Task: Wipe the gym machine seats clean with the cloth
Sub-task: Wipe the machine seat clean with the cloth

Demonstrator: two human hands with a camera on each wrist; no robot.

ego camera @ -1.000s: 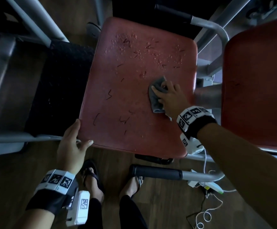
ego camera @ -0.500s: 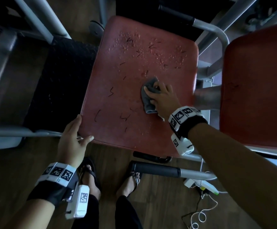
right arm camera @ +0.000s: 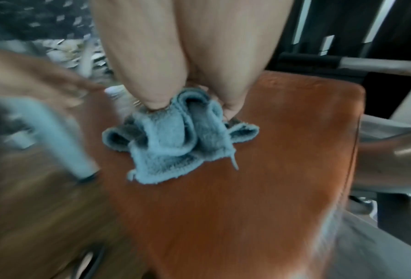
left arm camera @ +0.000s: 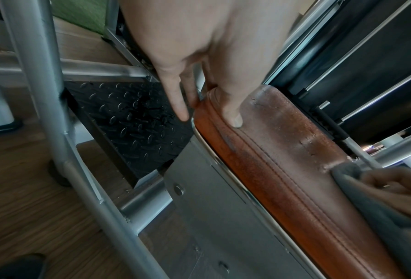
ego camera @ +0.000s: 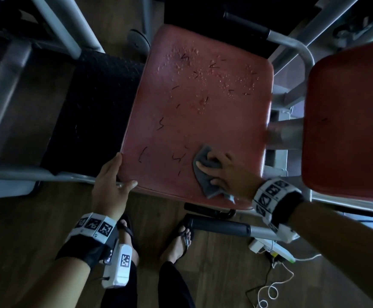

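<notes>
Right grip (ego camera: pixel 226 172) bunching cloth (ego camera: pixel 207 181) on seat (ego camera: pixel 192 112), left grip (ego camera: pixel 111 187) at seat corner

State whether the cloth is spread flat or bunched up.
Bunched up: the cloth lies in crumpled folds under the right hand on the red seat.

There are no words, names or numbers to read anywhere. The only signs are black-and-white square code patterns on the wristbands of the left hand (ego camera: pixel 112 185) and the right hand (ego camera: pixel 227 172), and one more on a white box (ego camera: pixel 118 267) under the left wrist.
</notes>
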